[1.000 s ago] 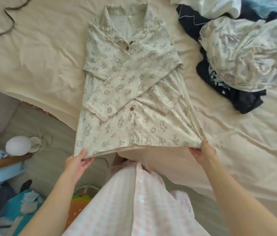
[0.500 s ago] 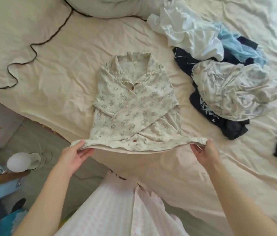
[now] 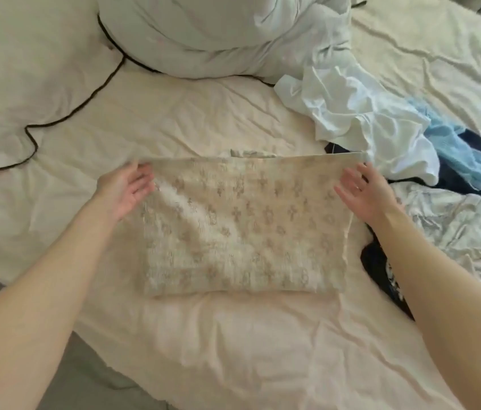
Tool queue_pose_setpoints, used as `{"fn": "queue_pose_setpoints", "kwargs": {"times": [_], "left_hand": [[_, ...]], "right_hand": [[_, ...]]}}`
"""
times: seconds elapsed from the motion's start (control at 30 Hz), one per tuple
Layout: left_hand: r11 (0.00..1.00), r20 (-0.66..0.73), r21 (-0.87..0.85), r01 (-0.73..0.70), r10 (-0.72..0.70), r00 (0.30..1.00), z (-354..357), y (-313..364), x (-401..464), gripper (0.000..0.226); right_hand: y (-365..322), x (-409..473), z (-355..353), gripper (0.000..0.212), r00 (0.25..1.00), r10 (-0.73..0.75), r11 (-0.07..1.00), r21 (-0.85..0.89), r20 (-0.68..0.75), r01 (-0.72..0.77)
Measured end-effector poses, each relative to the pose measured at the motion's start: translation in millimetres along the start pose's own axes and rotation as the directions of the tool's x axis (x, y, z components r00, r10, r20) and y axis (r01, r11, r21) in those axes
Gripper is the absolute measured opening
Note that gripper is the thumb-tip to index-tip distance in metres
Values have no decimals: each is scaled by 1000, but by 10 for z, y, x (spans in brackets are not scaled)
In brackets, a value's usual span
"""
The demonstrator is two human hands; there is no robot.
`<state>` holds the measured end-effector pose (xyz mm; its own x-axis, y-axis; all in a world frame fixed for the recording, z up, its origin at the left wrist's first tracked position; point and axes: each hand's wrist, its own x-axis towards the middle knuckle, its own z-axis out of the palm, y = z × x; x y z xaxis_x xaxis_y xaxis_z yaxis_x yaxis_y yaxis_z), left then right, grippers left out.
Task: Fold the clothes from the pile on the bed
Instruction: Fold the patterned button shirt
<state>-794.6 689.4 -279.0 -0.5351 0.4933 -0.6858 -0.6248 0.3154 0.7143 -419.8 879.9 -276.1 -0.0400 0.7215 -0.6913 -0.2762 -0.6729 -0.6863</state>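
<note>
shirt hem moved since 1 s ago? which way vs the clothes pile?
Yes. The printed shirt hem has gone up the bed: it was at the near bed edge, now it lies folded over by the collar, level with the white garment in the pile.

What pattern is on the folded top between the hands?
Cream folded cotton top with small greyish-beige printed motifs, in the head view.

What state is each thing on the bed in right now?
Printed pajama top: folded in half, lying flat.
Left hand: open at the top's left corner.
Right hand: open at its right corner.
Clothes pile: crumpled, unfolded.
Bedsheet: wrinkled.
</note>
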Motion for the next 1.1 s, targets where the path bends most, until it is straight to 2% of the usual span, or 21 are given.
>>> {"fn": "queue_pose_setpoints", "kwargs": {"times": [0.1, 0.2, 0.27, 0.33, 0.4, 0.47, 0.53, 0.63, 0.73, 0.87, 1.0, 1.1], "left_hand": [[990, -50, 133, -44, 51, 997, -60, -229, 252, 22], [933, -191, 359, -37, 112, 975, -242, -757, 125, 33], [890, -304, 457, 10, 146, 941, -434, -1142, -84, 38], [870, -405, 482, 98, 122, 906, -637, -1482, -348, 40], [911, -445, 365, 190, -8, 895, -795, -1756, -562, 36], [943, -406, 138, 303, -225, 886, -841, -1913, -688, 34], [915, -278, -6, 402, -388, 879, -797, -1949, -715, 36], [864, -169, -229, 449, -490, 855, -659, -1908, -682, 24], [863, -214, -333, 379, -460, 862, -590, -1828, -672, 24], [951, -312, -206, 230, -286, 906, -717, -1838, -896, 12], [963, -396, -160, 216, -264, 879, -923, -1987, -1257, 34], [967, -386, -120, 225, -255, 887, -962, -2045, -1406, 39]], "right_hand": [[200, 199, 28, 46, 999, 21, 998, -64, -49, -24], [658, 12, -189, 29, 972, -10, 980, -195, -237, -38], [1080, -238, -437, 23, 932, 18, 956, -266, -362, -122], [1504, -528, -725, 26, 871, 116, 929, -257, -478, -265], [1805, -712, -936, 32, 807, 262, 900, -166, -530, -402], [1955, -760, -1013, 43, 784, 441, 879, 36, -436, -475], [1974, -681, -1002, 59, 790, 501, 865, 229, -354, -446], [1875, -506, -897, 49, 811, 493, 830, 450, -314, -330], [1745, -484, -819, 37, 820, 460, 833, 487, -342, -264], [1641, -709, -859, 33, 821, 371, 900, 384, -434, -204], [1765, -1102, -1074, 15, 788, 358, 925, 305, -500, -227], [1931, -1320, -1264, 25, 753, 344, 939, 219, -561, -266]]}}
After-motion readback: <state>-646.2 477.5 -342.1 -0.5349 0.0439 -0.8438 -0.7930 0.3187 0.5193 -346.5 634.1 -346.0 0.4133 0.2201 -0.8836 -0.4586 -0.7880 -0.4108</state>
